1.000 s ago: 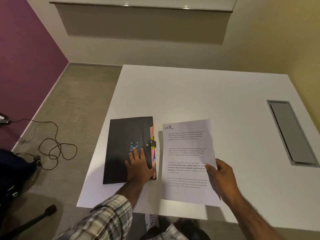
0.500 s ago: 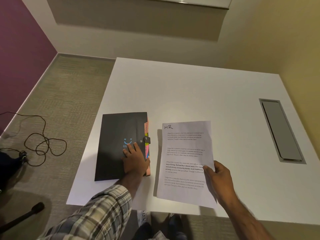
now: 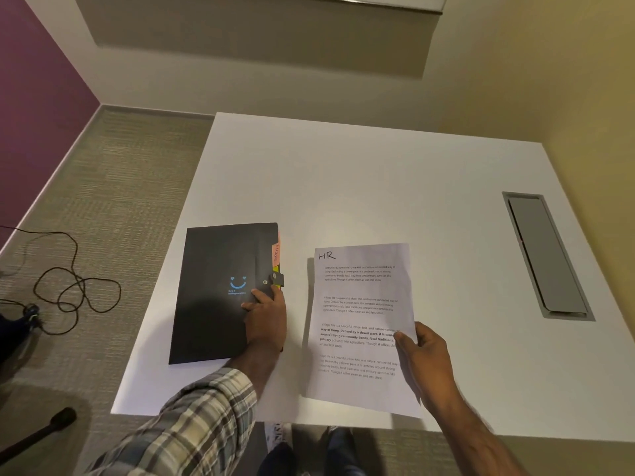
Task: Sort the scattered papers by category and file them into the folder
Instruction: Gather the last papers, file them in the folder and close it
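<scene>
Folder point(image 3: 220, 297): one, black, left hand point(image 3: 267, 321) resting on it, fingers point(image 3: 259, 297) relaxed.
Paper point(image 3: 359, 304): one, marked "HR", pinched by right hand point(image 3: 424, 359).
Desk point(image 3: 343, 187): white; carpeted floor point(image 3: 120, 187), purple wall point(image 3: 34, 80).

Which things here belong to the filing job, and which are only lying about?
For the job:
HR paper, pinched by the right hand
black folder, under the left hand
coloured tabs at the folder's edge

Lying about:
loose cable on the floor
grey hatch in the table
dark bag at the left edge
</scene>
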Tool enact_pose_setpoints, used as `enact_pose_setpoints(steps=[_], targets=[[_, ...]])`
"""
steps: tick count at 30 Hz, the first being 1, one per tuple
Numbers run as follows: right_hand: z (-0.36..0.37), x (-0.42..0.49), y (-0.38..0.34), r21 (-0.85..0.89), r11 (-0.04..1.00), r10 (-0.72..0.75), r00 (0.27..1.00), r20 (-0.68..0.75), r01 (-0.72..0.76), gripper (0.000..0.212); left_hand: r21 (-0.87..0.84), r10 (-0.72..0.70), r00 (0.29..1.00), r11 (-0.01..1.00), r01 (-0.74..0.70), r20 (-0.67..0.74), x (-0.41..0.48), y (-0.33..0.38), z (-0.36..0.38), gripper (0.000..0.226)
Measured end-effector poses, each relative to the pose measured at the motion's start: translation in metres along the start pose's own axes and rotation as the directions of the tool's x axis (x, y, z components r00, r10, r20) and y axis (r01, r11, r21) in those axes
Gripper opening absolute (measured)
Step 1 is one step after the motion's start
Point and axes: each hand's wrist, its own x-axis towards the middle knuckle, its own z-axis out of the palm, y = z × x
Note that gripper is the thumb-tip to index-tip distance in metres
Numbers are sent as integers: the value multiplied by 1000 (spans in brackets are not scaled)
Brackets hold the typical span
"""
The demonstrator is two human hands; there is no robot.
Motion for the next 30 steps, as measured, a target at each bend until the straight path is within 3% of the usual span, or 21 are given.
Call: enact_pose_setpoints(steps=[4, 6, 10, 14, 18, 24, 30], targets=[[-3, 2, 1, -1, 1000, -3, 1000, -5, 3, 9, -66, -19, 1000, 998, 20, 17, 15, -6, -2, 28], [-3, 6, 1, 6, 1000, -5, 1000, -12, 5, 10, -132, -38, 999, 990, 42, 32, 14, -8, -11, 24], [5, 13, -6, 63, 998, -13, 1000, -27, 14, 10, -503, -239, 971, 836, 219, 25, 9, -14, -26, 13], [23, 23, -24, 45, 994, -97, 991, -91, 102, 13, -672, -213, 976, 729, 132, -39, 4, -34, -29, 17], [49, 32, -42, 32, 982, -182, 976, -120, 187, 12, -743, -185, 983, 660, 116, -11, 0, -48, -34, 20], [96, 46, -54, -10, 968, -252, 961, -111, 253, 15, -757, -167, 985, 648, 79, -39, 2, -58, -45, 29], [136, 56, -53, -140, 946, -294, 956, 8, 292, 19, -748, -138, 989, 661, 55, -49, 8, -62, -51, 39]])
